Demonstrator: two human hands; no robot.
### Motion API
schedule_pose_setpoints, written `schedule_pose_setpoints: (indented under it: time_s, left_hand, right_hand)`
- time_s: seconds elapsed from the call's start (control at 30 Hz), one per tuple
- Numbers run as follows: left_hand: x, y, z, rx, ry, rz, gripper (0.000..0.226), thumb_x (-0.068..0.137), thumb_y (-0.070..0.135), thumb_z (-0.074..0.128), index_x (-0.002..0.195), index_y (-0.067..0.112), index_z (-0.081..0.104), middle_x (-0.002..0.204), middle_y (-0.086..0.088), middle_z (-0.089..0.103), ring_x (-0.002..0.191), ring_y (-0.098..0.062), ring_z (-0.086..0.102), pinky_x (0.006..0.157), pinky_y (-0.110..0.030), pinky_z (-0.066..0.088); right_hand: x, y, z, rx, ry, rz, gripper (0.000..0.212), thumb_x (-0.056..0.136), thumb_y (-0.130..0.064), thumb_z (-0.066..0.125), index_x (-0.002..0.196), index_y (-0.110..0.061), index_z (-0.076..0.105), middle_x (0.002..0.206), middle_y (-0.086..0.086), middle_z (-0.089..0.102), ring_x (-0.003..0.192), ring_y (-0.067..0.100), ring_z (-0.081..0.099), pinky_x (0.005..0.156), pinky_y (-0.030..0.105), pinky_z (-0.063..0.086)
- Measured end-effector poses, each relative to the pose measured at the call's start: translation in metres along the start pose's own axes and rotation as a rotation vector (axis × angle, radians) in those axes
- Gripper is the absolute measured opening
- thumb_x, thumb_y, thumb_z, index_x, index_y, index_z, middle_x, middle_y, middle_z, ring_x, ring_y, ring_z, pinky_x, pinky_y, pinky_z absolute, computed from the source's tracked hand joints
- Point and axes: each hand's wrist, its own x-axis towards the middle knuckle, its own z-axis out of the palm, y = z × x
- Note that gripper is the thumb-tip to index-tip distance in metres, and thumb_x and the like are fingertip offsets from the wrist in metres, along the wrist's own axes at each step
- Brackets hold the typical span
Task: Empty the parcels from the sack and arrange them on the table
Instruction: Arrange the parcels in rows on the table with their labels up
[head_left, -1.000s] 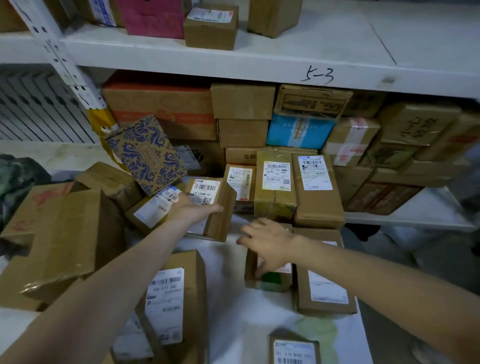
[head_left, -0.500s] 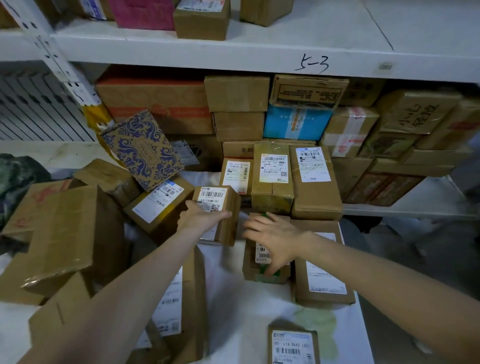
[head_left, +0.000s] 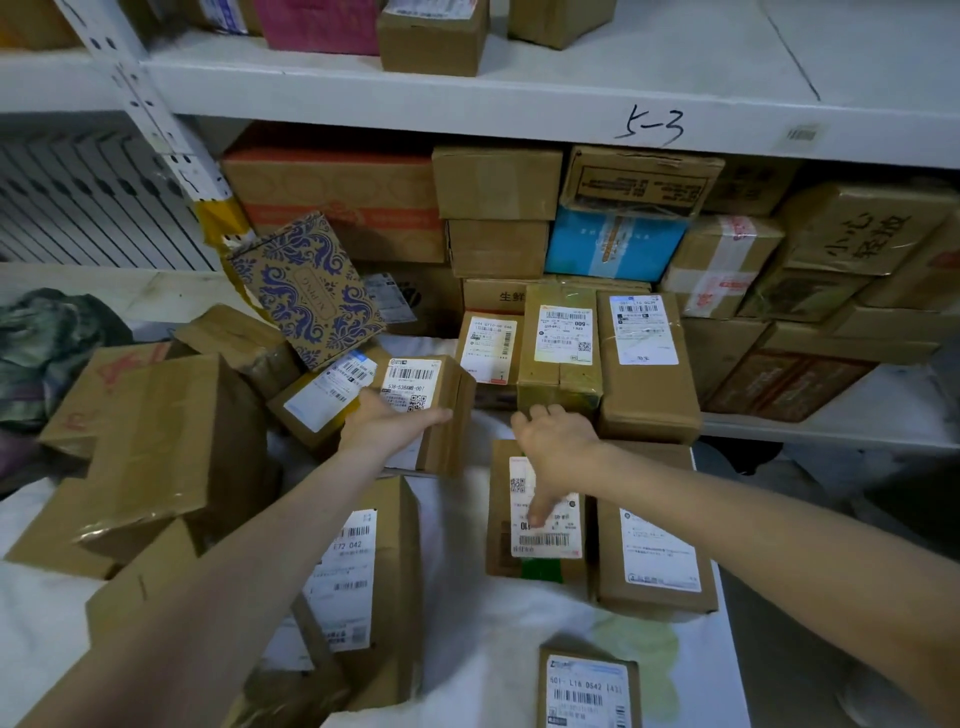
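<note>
Arranging on the counter (head_left: 467, 623), with left grip (head_left: 387, 426) clasping a small box (head_left: 421, 384) and right grip (head_left: 558, 447) pinching a flat box (head_left: 540, 540) at its 4 o'clock; likely next, square both against the row (head_left: 563, 338) at 12 o'clock.

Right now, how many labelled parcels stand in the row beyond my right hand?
3: small box left, yellow-taped box middle, tall brown box right; others may hide behind.
</note>
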Motion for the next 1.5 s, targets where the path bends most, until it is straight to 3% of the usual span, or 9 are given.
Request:
schedule_pose_setpoints:
  time_s: [0.17,0.27,0.5,0.7,0.87,1.03,1.17,1.4,1.5]
  left_hand:
    - [-0.011,-0.004,-0.007,-0.046,0.041,0.011,0.109,0.057,0.057,0.082,0.142,0.014,0.028,0.134,-0.009,0.05,0.126,-0.03,0.045,0.098,-0.043,0.042]
    - [-0.017,-0.006,-0.01,-0.105,0.049,0.011,0.108,0.053,0.057,0.083,0.138,0.016,0.032,0.13,-0.006,0.053,0.124,-0.029,0.048,0.1,-0.045,0.044]
    - [-0.022,-0.004,-0.038,-0.303,0.229,0.002,0.105,0.065,0.05,0.081,0.144,0.012,0.023,0.138,-0.011,0.048,0.129,-0.033,0.043,0.106,-0.046,0.037]
    - [-0.028,0.007,-0.041,-0.365,0.201,-0.036,0.109,0.069,0.053,0.077,0.147,0.009,0.015,0.145,-0.016,0.038,0.134,-0.037,0.035,0.106,-0.047,0.034]
    - [-0.035,-0.002,-0.027,-0.385,0.181,-0.014,0.111,0.061,0.056,0.08,0.144,0.012,0.022,0.139,-0.014,0.046,0.129,-0.036,0.043,0.103,-0.047,0.039]
    - [-0.034,-0.009,-0.017,-0.355,0.043,0.008,0.127,0.036,0.07,0.078,0.141,0.016,0.031,0.14,-0.006,0.048,0.129,-0.029,0.046,0.101,-0.041,0.04]
    - [-0.037,-0.009,-0.013,-0.216,0.054,0.017,0.113,0.061,0.057,0.08,0.144,0.007,0.022,0.143,-0.013,0.041,0.132,-0.033,0.04,0.102,-0.042,0.039]
    - [-0.019,-0.009,-0.002,-0.179,-0.015,0.026,0.119,0.058,0.056,0.082,0.146,0.011,0.017,0.144,-0.013,0.039,0.134,-0.033,0.037,0.107,-0.045,0.036]
    - [-0.013,-0.008,0.006,-0.165,-0.044,0.025,0.123,0.055,0.056,0.083,0.147,0.011,0.016,0.145,-0.013,0.039,0.135,-0.033,0.036,0.109,-0.046,0.034]
  right_hand:
    - [-0.005,-0.012,-0.014,0.282,-0.333,-0.067,0.125,0.057,-0.043,0.089,0.151,-0.012,0.012,0.149,0.011,0.032,0.13,0.029,0.041,0.099,0.039,0.047]
    - [-0.007,-0.016,-0.017,0.291,-0.452,-0.075,0.095,0.068,-0.041,0.083,0.141,-0.007,0.034,0.135,0.005,0.048,0.113,0.022,0.054,0.09,0.033,0.053]
    - [-0.028,0.021,-0.045,0.937,-0.192,0.121,0.062,0.074,-0.036,0.077,0.123,-0.014,0.047,0.111,0.003,0.057,0.097,0.017,0.057,0.064,0.025,0.05]
    - [-0.064,-0.001,-0.018,2.04,-0.12,0.432,0.032,0.08,-0.025,0.072,0.107,-0.016,0.059,0.098,0.008,0.063,0.077,0.02,0.058,0.075,0.033,0.053]
    - [-0.069,-0.047,0.017,2.366,-0.037,0.531,0.032,0.079,-0.025,0.074,0.104,-0.017,0.056,0.109,0.015,0.059,0.09,0.025,0.06,0.095,0.044,0.046]
    - [-0.069,-0.066,0.047,2.495,0.081,0.643,0.046,0.082,-0.02,0.068,0.125,-0.011,0.053,0.122,0.019,0.056,0.094,0.027,0.057,0.07,0.036,0.051]
    - [-0.061,-0.066,0.054,2.539,0.21,0.737,0.032,0.087,-0.019,0.065,0.114,-0.01,0.052,0.1,0.017,0.056,0.092,0.027,0.056,0.085,0.036,0.051]
    - [-0.038,-0.067,0.059,2.222,0.326,1.03,0.043,0.085,-0.008,0.054,0.128,-0.001,0.052,0.123,0.016,0.06,0.109,0.033,0.06,0.089,0.039,0.053]
    - [-0.044,-0.067,0.037,2.161,0.307,0.964,0.044,0.081,-0.005,0.061,0.124,-0.002,0.051,0.119,0.014,0.057,0.108,0.03,0.056,0.074,0.034,0.049]
